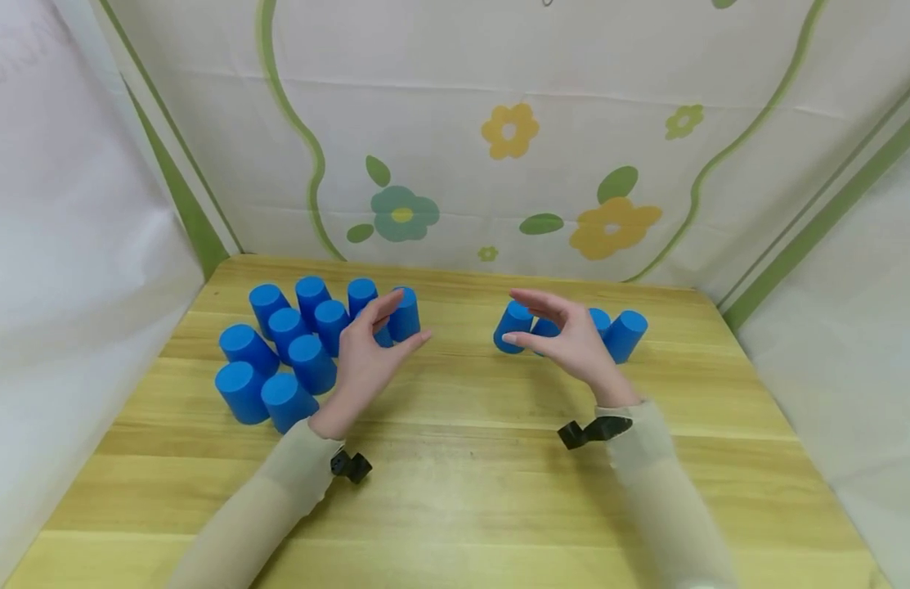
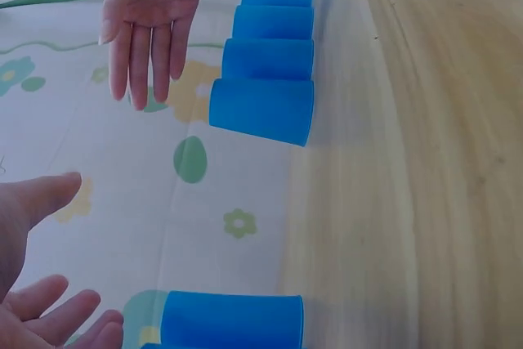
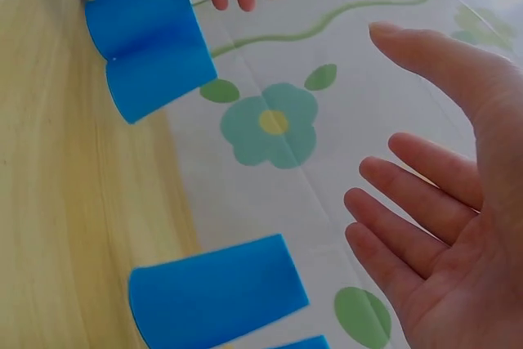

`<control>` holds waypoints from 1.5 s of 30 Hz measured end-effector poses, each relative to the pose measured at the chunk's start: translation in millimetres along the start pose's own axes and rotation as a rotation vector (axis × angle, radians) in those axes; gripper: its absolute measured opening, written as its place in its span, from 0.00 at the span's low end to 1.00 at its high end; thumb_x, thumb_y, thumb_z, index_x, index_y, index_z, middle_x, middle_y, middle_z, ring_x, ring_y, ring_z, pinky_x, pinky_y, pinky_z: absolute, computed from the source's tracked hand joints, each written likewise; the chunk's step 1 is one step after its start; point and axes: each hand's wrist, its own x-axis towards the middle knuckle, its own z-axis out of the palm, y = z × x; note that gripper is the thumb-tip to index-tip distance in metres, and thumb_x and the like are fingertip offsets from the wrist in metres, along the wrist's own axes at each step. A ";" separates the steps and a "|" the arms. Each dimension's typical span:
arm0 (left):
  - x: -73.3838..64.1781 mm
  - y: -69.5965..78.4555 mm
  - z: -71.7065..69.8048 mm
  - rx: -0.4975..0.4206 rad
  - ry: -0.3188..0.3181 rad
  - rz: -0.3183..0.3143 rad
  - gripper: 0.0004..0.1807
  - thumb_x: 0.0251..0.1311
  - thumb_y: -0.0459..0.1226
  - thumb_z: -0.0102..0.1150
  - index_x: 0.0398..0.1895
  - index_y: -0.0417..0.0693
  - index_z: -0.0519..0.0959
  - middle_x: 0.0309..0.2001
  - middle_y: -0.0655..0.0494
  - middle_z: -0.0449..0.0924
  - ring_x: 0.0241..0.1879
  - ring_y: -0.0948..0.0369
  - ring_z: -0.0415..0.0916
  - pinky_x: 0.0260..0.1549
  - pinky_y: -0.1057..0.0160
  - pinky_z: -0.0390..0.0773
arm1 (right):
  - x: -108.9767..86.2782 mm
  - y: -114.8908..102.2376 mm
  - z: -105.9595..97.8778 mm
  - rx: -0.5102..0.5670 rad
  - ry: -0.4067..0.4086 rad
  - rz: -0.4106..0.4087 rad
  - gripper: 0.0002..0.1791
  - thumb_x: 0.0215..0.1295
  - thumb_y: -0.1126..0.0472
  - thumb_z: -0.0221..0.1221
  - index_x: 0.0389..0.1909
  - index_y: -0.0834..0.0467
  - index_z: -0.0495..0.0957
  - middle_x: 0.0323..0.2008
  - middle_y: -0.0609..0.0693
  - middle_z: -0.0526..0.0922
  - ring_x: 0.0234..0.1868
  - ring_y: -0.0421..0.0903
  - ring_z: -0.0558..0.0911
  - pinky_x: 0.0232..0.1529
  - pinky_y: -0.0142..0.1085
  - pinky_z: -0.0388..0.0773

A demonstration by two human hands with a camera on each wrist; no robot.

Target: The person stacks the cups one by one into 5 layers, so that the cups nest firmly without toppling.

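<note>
My left hand, its palm turned inward and nothing in its grasp, hovers over the right side of a cluster of upside-down blue cups. One cup stands just beyond its thumb and fingertips. On the other side, my right hand hangs in front of a row of similar upside-down cups, partly hiding them. The row's leftmost cup shows between its thumb and fingers. In the right wrist view the right hand has its fingers spread, apart from the nearest cup.
Several more blue cups fill the left part of the wooden table. Another cup ends the row at the right. A white curtain with printed flowers rises behind the table's far edge, with white cloth on both sides.
</note>
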 end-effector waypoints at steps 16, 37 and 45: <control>-11.2 -22.1 -24.3 0.074 0.074 -0.066 0.41 0.57 0.39 0.77 0.73 0.47 0.68 0.69 0.44 0.69 0.69 0.47 0.66 0.67 0.45 0.67 | 46.5 49.2 51.1 0.107 -0.088 -0.022 0.33 0.63 0.59 0.72 0.69 0.56 0.75 0.65 0.50 0.77 0.68 0.56 0.72 0.69 0.42 0.68; -0.3 -40.6 -18.1 0.133 0.034 -0.201 0.33 0.66 0.36 0.69 0.69 0.37 0.65 0.68 0.38 0.69 0.67 0.42 0.69 0.67 0.45 0.66 | 115.1 62.2 127.2 0.130 -0.120 0.050 0.38 0.62 0.52 0.73 0.71 0.56 0.72 0.67 0.49 0.75 0.67 0.50 0.74 0.67 0.45 0.70; 0.0 -42.6 -17.3 0.131 0.037 -0.194 0.32 0.65 0.37 0.69 0.67 0.38 0.67 0.66 0.39 0.71 0.65 0.43 0.71 0.67 0.47 0.68 | 120.4 59.9 139.7 0.157 -0.073 0.049 0.35 0.63 0.53 0.72 0.69 0.59 0.74 0.60 0.47 0.81 0.58 0.44 0.79 0.61 0.38 0.76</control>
